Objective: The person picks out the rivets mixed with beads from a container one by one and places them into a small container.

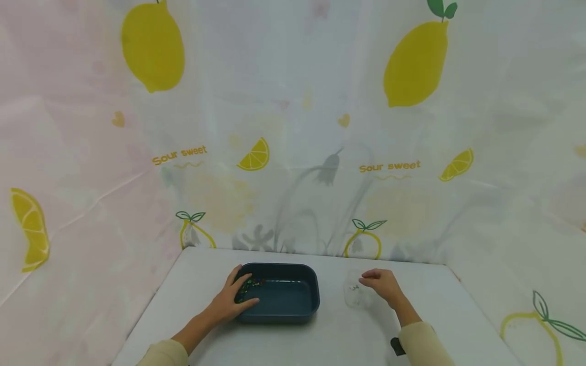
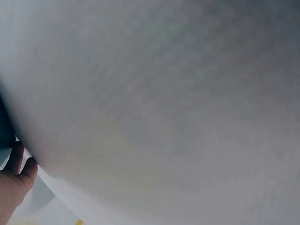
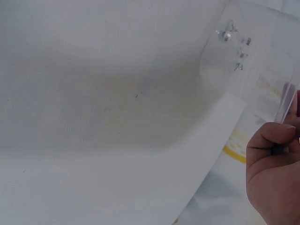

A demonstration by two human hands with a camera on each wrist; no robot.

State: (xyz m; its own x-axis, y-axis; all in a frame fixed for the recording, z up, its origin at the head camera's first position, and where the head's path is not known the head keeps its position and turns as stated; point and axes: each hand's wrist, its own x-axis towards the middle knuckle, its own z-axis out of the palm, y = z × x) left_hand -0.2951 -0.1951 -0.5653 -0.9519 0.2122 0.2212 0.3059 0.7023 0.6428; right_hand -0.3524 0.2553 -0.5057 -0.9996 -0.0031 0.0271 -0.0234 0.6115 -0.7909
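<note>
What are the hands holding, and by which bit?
The right hand pinches the clear container by its side edge. The left hand is spread over the left end of the blue tray; whether it grips cannot be told.

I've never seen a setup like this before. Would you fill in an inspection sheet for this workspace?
Surface: white tabletop.
Job's things: dark tray with small coloured pieces toward its left end; clear container to its right, holding a few shiny bits.
Clutter: small dark object by the right sleeve, too unclear to identify.
Grippers: bare hands; left hand spread over the tray's left end, right hand pinching the container's edge.
Cables: nothing seen.
Surroundings: lemon-printed sheeting reading "Sour sweet".
</note>
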